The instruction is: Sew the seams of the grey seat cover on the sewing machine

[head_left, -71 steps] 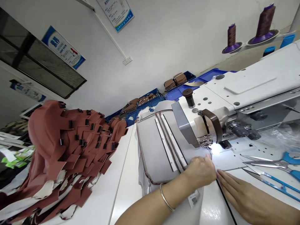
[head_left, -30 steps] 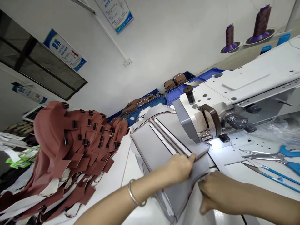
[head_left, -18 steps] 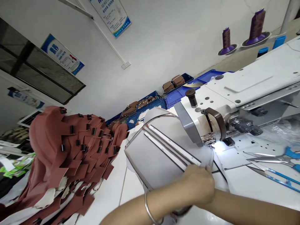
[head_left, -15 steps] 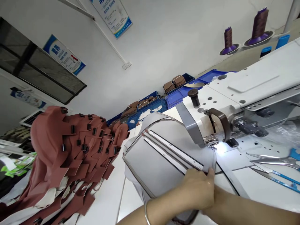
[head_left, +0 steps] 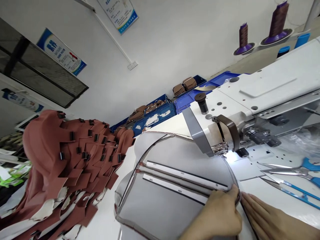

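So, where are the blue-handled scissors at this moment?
In the head view the blue-handled scissors lie at the far right on the white table, below the sewing machine, beyond the right hand.

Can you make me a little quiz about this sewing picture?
1. True or false: the blue-handled scissors are in the person's right hand.
2. Which hand presses on the grey padded panel with two white strips? A) left hand B) a co-worker's hand C) no hand
3. Fill in: the heap of reddish-brown leather pieces with black clips lies to the ___ of the white sewing machine in the picture.

Key: 1 false, the scissors lie on the table beside the machine. 2 A. 3 left.
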`<control>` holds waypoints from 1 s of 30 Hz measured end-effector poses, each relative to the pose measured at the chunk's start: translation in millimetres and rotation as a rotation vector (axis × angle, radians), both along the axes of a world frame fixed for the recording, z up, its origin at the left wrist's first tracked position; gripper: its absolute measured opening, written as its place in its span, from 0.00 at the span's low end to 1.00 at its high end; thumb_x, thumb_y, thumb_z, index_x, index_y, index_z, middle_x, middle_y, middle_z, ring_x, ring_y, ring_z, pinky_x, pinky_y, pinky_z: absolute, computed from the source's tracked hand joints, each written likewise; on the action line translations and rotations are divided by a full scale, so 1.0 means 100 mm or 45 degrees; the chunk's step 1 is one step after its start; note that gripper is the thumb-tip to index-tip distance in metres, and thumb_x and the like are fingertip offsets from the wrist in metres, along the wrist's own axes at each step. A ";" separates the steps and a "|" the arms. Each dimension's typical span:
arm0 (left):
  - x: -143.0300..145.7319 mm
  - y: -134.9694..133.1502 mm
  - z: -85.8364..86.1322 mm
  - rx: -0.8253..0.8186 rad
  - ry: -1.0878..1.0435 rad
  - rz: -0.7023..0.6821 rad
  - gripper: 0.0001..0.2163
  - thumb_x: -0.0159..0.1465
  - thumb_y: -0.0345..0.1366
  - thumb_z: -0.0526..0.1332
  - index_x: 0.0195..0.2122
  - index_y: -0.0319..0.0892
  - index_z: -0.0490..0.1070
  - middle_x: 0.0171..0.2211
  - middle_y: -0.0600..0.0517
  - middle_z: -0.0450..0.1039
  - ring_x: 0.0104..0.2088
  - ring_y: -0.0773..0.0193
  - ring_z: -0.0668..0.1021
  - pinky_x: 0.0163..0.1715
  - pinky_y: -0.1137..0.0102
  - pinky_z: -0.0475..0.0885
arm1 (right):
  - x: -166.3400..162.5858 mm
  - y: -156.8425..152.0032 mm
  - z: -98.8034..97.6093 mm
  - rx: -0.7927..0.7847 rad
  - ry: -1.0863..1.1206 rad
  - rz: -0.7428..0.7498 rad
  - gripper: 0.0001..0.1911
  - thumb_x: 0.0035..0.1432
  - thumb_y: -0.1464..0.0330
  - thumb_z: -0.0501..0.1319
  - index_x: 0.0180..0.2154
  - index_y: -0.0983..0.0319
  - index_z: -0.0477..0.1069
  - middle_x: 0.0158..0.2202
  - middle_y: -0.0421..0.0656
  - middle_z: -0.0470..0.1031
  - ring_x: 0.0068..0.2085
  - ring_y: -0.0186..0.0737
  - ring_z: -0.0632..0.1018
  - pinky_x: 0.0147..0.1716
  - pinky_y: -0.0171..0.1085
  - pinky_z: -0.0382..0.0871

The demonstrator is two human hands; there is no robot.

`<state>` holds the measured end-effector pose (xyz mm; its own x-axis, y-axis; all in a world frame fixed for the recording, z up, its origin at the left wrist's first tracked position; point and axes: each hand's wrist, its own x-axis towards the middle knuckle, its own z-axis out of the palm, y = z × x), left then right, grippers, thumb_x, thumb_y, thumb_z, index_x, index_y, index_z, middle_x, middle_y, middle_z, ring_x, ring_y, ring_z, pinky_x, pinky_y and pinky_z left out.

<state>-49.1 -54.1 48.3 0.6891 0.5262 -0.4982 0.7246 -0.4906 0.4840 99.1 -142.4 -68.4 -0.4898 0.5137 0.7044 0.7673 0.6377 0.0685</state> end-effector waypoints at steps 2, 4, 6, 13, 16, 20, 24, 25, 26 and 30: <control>0.05 -0.02 -0.01 -0.017 0.028 0.031 0.32 0.57 0.32 0.53 0.64 0.30 0.55 0.50 0.34 0.71 0.49 0.43 0.73 0.52 0.56 0.68 | -0.02 0.06 0.09 0.010 0.081 0.033 0.18 0.55 0.77 0.46 0.38 0.70 0.72 0.40 0.56 0.76 0.46 0.55 0.73 0.51 0.55 0.58; 0.11 -0.03 -0.03 -0.017 0.052 0.073 0.32 0.57 0.33 0.53 0.64 0.31 0.54 0.49 0.33 0.71 0.49 0.42 0.74 0.51 0.55 0.68 | -0.01 0.10 0.14 0.006 0.128 0.039 0.17 0.56 0.77 0.45 0.37 0.69 0.72 0.37 0.54 0.77 0.44 0.53 0.74 0.52 0.54 0.57; 0.17 -0.01 -0.05 -0.017 0.068 0.105 0.34 0.56 0.34 0.53 0.65 0.30 0.52 0.48 0.33 0.71 0.48 0.42 0.74 0.50 0.53 0.68 | 0.01 0.14 0.13 -0.016 0.146 0.045 0.17 0.57 0.77 0.46 0.38 0.68 0.72 0.37 0.52 0.77 0.44 0.53 0.73 0.52 0.53 0.56; 0.33 0.14 -0.11 0.008 0.103 0.156 0.36 0.54 0.33 0.53 0.65 0.25 0.48 0.48 0.33 0.71 0.47 0.41 0.74 0.51 0.51 0.66 | 0.10 0.34 0.13 -0.069 0.009 0.002 0.21 0.53 0.77 0.49 0.47 0.72 0.69 0.43 0.56 0.76 0.49 0.55 0.73 0.52 0.53 0.61; 0.38 0.26 -0.13 0.066 0.087 0.142 0.35 0.55 0.32 0.51 0.64 0.25 0.50 0.47 0.32 0.72 0.46 0.41 0.74 0.48 0.50 0.67 | 0.14 0.46 0.14 -0.042 -0.065 0.001 0.22 0.51 0.79 0.49 0.47 0.74 0.69 0.43 0.58 0.76 0.48 0.54 0.74 0.52 0.52 0.63; 0.47 0.38 -0.17 0.178 0.096 0.124 0.32 0.55 0.32 0.51 0.63 0.27 0.54 0.42 0.35 0.74 0.42 0.43 0.76 0.42 0.52 0.70 | 0.16 0.55 -0.03 -0.098 0.035 -0.007 0.21 0.53 0.77 0.52 0.49 0.74 0.69 0.46 0.60 0.74 0.54 0.58 0.70 0.52 0.55 0.65; 0.49 0.22 -0.16 0.298 0.179 0.192 0.33 0.57 0.34 0.52 0.64 0.27 0.51 0.42 0.35 0.73 0.40 0.44 0.75 0.39 0.55 0.70 | 0.25 0.55 -0.01 -0.137 -0.003 0.008 0.23 0.54 0.78 0.50 0.52 0.76 0.67 0.49 0.61 0.72 0.56 0.54 0.69 0.50 0.49 0.69; 0.46 0.13 -0.16 0.333 0.219 0.212 0.33 0.58 0.34 0.51 0.65 0.28 0.48 0.44 0.34 0.72 0.41 0.43 0.75 0.39 0.55 0.70 | 0.28 0.53 0.05 -0.125 -0.036 0.025 0.24 0.54 0.79 0.50 0.52 0.75 0.67 0.50 0.61 0.72 0.55 0.52 0.70 0.50 0.47 0.70; 0.43 0.03 -0.15 0.358 0.270 0.221 0.34 0.58 0.34 0.51 0.66 0.29 0.45 0.46 0.33 0.70 0.42 0.42 0.74 0.39 0.54 0.70 | 0.30 0.51 0.11 -0.105 -0.080 0.049 0.24 0.54 0.79 0.49 0.52 0.74 0.67 0.50 0.59 0.72 0.54 0.51 0.71 0.49 0.46 0.70; 0.24 -0.27 -0.18 0.345 0.444 0.144 0.37 0.59 0.36 0.52 0.67 0.33 0.40 0.48 0.30 0.68 0.41 0.40 0.75 0.36 0.51 0.71 | 0.28 0.31 0.28 -0.045 -0.153 0.056 0.20 0.53 0.78 0.49 0.46 0.72 0.71 0.45 0.57 0.75 0.48 0.52 0.75 0.44 0.47 0.72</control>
<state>-25.3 -81.1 30.3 0.4350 0.7321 -0.5243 0.8780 -0.4740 0.0665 126.7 -111.7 -40.2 -0.5925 0.5129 0.6212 0.7258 0.6744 0.1355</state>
